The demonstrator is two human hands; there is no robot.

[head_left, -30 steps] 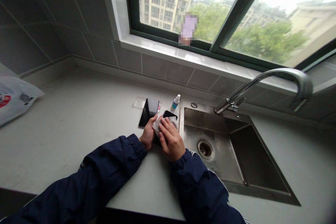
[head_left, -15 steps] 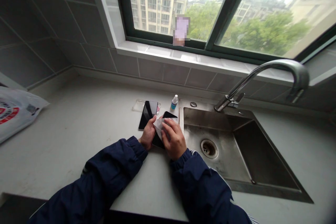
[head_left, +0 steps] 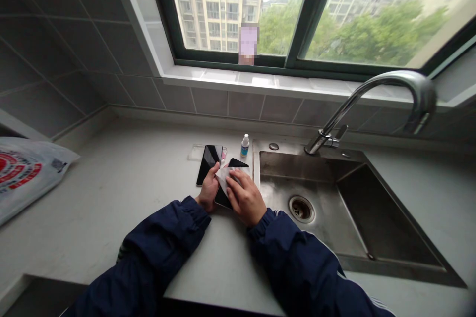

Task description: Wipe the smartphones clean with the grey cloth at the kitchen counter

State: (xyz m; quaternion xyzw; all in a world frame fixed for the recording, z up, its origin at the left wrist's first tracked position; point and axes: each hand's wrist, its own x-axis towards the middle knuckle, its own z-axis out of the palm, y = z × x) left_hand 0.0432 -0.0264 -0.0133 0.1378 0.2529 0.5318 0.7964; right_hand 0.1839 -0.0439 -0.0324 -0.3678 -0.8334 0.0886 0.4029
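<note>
My left hand (head_left: pixel 208 188) grips the left edge of a black smartphone (head_left: pixel 222 199), which is tilted over the counter. With bent fingers my right hand (head_left: pixel 247 197) presses a thin white wipe (head_left: pixel 223 174) on that phone's screen; the wipe and fingers hide much of it. Just behind my left hand a second smartphone (head_left: pixel 208 162) lies screen up, partly on a clear phone case (head_left: pixel 195 152). A small white spray bottle (head_left: pixel 244 145) with a blue label stands upright beyond my right hand.
To the right is a steel sink (head_left: pixel 320 183) with a curved faucet (head_left: pixel 372 90) at its back. A white plastic bag (head_left: pixel 33 173) with red print lies at the far left of the counter (head_left: pixel 122 168). Behind the counter runs a tiled wall below a window.
My right hand has shifted slightly on the phone with the wipe under its fingers. My left hand keeps its hold. The camera view has tilted a little.
</note>
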